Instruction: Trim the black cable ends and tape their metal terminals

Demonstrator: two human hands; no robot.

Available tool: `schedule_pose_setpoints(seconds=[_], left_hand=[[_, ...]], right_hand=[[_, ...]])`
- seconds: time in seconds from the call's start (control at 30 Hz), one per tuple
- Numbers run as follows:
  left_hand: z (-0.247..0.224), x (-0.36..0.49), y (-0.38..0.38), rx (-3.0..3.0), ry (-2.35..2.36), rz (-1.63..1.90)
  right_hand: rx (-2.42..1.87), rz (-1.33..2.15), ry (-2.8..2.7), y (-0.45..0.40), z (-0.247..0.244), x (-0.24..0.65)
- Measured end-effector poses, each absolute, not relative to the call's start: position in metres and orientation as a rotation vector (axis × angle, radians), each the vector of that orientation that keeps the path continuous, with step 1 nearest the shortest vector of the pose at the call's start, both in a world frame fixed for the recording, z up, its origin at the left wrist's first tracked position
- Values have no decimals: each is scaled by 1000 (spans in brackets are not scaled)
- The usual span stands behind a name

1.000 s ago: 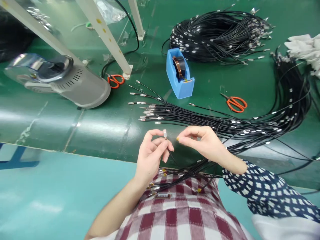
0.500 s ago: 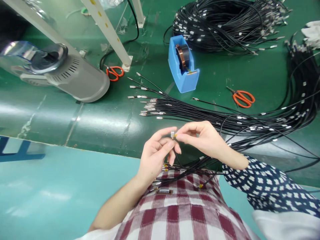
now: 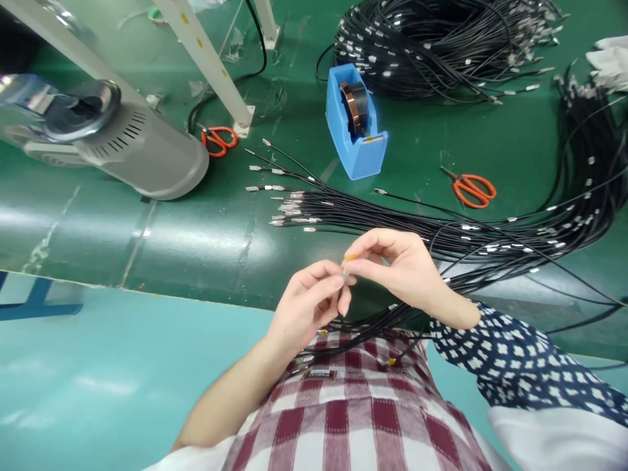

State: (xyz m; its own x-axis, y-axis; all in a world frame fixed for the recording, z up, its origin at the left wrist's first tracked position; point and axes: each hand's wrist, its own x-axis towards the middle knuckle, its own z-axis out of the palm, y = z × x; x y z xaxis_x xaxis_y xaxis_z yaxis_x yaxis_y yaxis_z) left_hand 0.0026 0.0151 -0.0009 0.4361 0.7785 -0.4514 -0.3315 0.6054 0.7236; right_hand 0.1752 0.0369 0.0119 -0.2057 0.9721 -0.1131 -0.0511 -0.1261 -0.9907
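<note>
At the table's front edge my left hand (image 3: 304,301) is closed, thumb and fingers pinching the small silvery connector (image 3: 346,277) of a black cable. Fingers cover most of the connector. My right hand (image 3: 400,265) meets it from the right, pinching a small strip of amber tape (image 3: 350,257) between thumb and forefinger. The fingertips of both hands are close together at the connector. Below them, several black cables (image 3: 366,327) lie across the checked apron; amber tape (image 3: 391,362) shows on one end.
Behind the hands stretches a cable bundle (image 3: 383,219). A blue tape dispenser (image 3: 356,157) stands beyond it, near a large cable coil (image 3: 432,59). Orange-handled snips (image 3: 473,190) lie right; another orange-handled pair (image 3: 219,140) lies by a grey machine (image 3: 152,147).
My right hand has shifted slightly up and left, its amber tape now just above the connector. My left fingers have closed in, so less of the connector shows.
</note>
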Motion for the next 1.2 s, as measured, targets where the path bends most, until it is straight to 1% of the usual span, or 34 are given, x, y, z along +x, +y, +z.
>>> schedule_pose_setpoints(seconds=[0.23, 0.53, 0.77, 0.9, 1.0, 1.1, 1.2], left_hand=[[-2, 1, 18, 533, 846, 604], [-5, 2, 16, 506, 802, 591], [-6, 1, 15, 472, 765, 590], [-2, 5, 13, 569, 831, 715], [-4, 10, 9, 683, 884, 838], [-9, 14, 7, 741, 917, 855], [-13, 16, 7, 862, 1035, 874]], right_hand=[[-1091, 1548, -1230, 32, 13, 181], [-1111, 1496, -1238, 29, 14, 181], [-1015, 1538, -1168, 28, 8, 184], [-987, 1543, -1148, 25, 4, 186], [-1060, 1443, -1161, 19, 0, 183], [-1178, 1305, -1305, 19, -2, 189], [-1389, 1024, -1483, 39, -3, 227]])
